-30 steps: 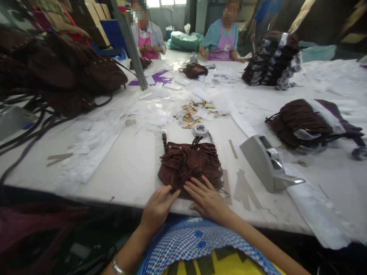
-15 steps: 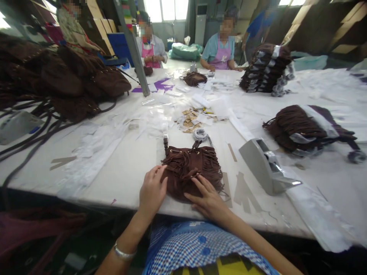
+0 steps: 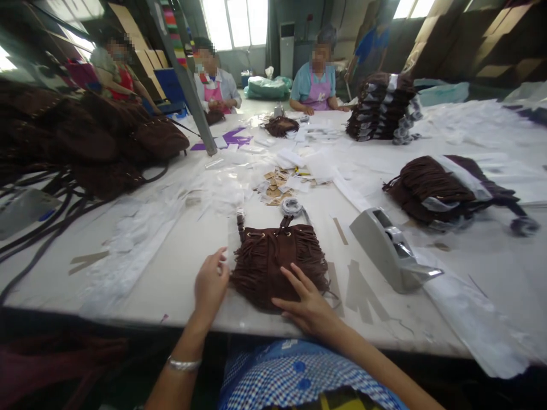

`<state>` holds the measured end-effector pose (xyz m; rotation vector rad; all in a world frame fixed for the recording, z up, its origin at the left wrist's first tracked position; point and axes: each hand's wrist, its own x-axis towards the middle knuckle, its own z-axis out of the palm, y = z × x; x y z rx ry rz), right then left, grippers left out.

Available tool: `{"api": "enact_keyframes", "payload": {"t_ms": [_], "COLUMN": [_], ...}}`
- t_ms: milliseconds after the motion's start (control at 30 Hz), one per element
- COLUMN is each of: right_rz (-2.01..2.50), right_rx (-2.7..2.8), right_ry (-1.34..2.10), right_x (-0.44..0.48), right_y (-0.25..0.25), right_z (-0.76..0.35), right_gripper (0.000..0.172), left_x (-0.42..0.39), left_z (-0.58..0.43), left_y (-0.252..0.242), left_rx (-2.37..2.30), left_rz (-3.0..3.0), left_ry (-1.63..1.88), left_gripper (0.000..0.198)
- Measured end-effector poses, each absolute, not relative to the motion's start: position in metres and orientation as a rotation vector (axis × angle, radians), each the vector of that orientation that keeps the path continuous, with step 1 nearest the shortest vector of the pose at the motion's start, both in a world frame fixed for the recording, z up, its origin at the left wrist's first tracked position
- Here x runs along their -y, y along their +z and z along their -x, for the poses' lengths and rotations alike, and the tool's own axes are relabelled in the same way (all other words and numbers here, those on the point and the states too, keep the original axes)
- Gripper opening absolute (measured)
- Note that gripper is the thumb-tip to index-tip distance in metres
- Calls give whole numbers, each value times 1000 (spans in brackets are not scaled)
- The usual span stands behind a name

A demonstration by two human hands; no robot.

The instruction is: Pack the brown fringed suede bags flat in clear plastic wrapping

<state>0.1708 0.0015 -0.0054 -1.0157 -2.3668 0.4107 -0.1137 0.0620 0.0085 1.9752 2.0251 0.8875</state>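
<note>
Fringed bag on surface, attended by two hands, nothing gripped

The brown bag (image 3: 280,256) lies front up near the close edge of the white surface (image 3: 171,250). The right hand (image 3: 314,310) spreads its fingers wide over the lower right front, apparently resting there. The left hand (image 3: 211,285) is just beside the bag's left side, fingers loosely bent, with nothing visible between them; whether they touch the fringe (image 3: 248,267) cannot be told.

The step in hand is judged to be dressing the fringe. Good practice: steady the body with light, flat fingers, draw strands downward from the top, and work outward from the middle. Hard pressure would likely crease the soft front; hooked fingertips could snag strands.

Condition: dark, matte, apparently soft. A plain middle panel shows between two fringed sides. The left strands hang fairly close together; some at the lower right stray past the outline. Metal eyelets (image 3: 288,234) line the top edge. A wrapped strap coil (image 3: 292,207) sits just beyond it. The tape dispenser (image 3: 388,250) stands to the right, clear of the bag.
</note>
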Motion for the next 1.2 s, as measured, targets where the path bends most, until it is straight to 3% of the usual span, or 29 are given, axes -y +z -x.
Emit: {"api": "enact_keyframes", "payload": {"t_ms": [100,200,300,400,533,767,867,967,1200], "right_rz": [1006,1002,1006,1020,1033,1022,1026,1042,1371], "right_rx": [2366,2376,2382,2375,2348,2330,2339,2382,2316], "right_ry": [413,409,385,364,349,385,381,358,81], "right_x": [-2,-3,-4,-4,-3,-2,-4,-5,-2], "right_y": [-4,-7,-11,-13,-12,-11,-13,-13,-11], "right_z": [-171,-171,-171,-171,-170,-171,-170,-170,-223], "right_gripper": [36,38,39,40,37,35,36,38,37], "left_x": [-56,-55,-69,-95,-129,-115,-76,-47,-42], "left_z": [136,102,46,19,58,123,77,33,33], "left_y": [17,30,35,32,38,70,56,28,-3], "left_rx": [-2308,-1841,-1186,-962,-1148,-1966,-1552,-1203,-1525], "left_rz": [-1943,-2265,-2639,-2835,-2874,-2579,-2519,-2694,-2690], "left_ry": [1023,1100,759,425,206,384,614,521,505], "left_gripper": [46,35,45,47,33,28,35,46,56]}}
